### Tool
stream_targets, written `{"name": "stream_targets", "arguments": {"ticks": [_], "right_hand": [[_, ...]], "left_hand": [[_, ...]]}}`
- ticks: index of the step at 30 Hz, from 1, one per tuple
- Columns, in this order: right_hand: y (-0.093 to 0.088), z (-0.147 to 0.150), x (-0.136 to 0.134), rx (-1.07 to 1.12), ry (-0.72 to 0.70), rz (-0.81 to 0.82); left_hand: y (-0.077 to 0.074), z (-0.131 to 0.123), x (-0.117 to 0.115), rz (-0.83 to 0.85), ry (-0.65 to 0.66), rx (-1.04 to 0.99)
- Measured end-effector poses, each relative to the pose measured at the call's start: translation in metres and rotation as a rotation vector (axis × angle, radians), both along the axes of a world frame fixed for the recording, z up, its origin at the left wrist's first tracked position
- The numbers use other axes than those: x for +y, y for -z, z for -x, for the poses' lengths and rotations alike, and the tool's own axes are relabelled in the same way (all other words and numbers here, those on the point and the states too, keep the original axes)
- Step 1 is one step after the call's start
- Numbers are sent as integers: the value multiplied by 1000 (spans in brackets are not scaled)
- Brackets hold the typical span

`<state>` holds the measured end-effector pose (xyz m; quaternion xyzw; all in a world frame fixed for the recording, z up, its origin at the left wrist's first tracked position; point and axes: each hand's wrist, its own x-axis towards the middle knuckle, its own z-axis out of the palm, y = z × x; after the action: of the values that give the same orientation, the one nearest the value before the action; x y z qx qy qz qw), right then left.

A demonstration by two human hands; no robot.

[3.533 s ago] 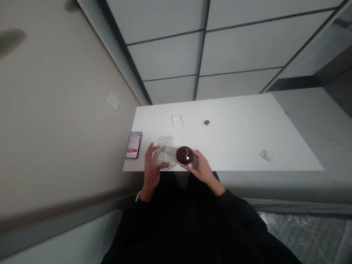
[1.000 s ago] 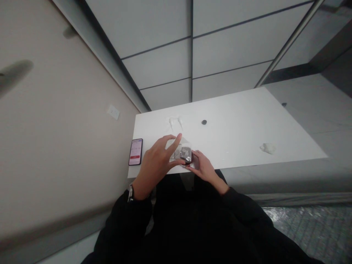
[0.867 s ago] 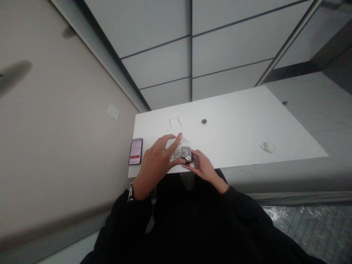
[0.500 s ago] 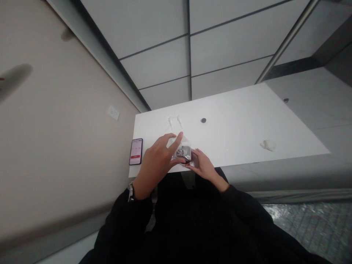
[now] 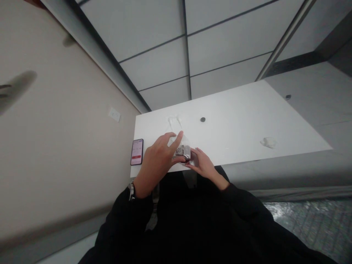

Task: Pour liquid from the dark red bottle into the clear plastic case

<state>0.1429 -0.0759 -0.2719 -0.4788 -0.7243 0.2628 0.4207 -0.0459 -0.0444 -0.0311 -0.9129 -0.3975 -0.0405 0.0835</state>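
My left hand [image 5: 159,157] is raised over the near edge of the white table [image 5: 236,128], thumb and fingers pinched on a clear plastic bag [image 5: 183,145] that covers a dark red round object [image 5: 187,154]. The index finger points up over the bag. My right hand [image 5: 202,165] holds the round object from the right side, fingers curled against it. Most of the round object is hidden by the bag and my hands.
A phone [image 5: 136,151] with a lit screen lies at the table's left edge. Farther back lie a bit of clear plastic [image 5: 173,120] and a small dark disc [image 5: 202,119]. A crumpled white scrap [image 5: 268,142] sits to the right. A wall runs along the left.
Since the earliest frame my left hand has lifted the clear bag over the round object. In the last second both hands have barely moved; only the camera has shifted slightly.
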Motion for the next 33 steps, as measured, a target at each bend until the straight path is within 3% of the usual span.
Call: {"name": "stream_targets", "arguments": {"ticks": [33], "right_hand": [[-2,0,1,95,-2,38]], "left_hand": [[-8,-14,-2,-44,-21,105]]}}
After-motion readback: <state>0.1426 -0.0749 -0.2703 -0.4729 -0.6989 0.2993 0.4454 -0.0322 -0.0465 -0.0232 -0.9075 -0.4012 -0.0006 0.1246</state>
